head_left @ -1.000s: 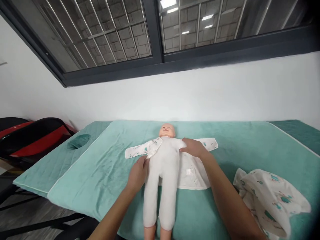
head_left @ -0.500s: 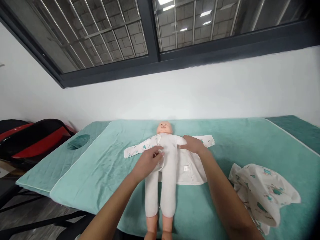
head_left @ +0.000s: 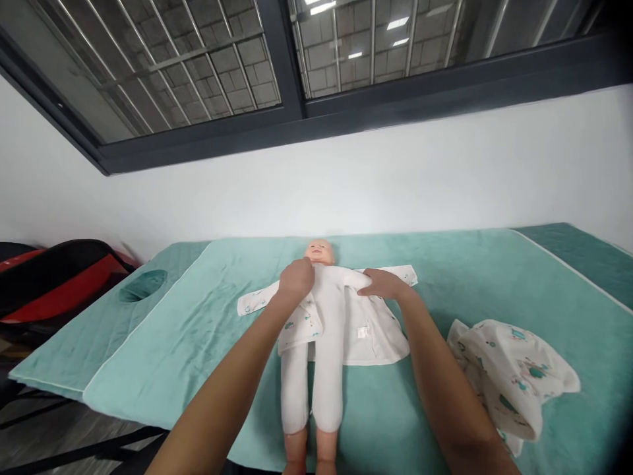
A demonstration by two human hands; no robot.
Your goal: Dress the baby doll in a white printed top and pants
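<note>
A baby doll [head_left: 328,316] with a white cloth body lies on its back, head toward the wall. Beneath it is a white baby shirt [head_left: 366,346] with green prints, its front open and sleeves spread to both sides. The shirt's left-hand front panel [head_left: 301,324] now covers part of the doll's side. My left hand [head_left: 297,280] is closed at the shirt's collar edge by the doll's neck; its fingertips are partly hidden. My right hand [head_left: 384,284] grips the end of the doll's short white arm, over the shirt's right-hand sleeve [head_left: 406,273].
A crumpled white printed garment [head_left: 519,376] lies to the right on the green padded bed [head_left: 198,343]. The bed has a face hole [head_left: 143,285] at the left. Black-and-red chairs [head_left: 64,284] stand beyond its left end. A white wall [head_left: 316,191] and barred window are behind.
My left hand has moved up from the doll's belly to its neck, and the left-hand shirt panel has come over the doll's side. My right hand stays at the doll's arm.
</note>
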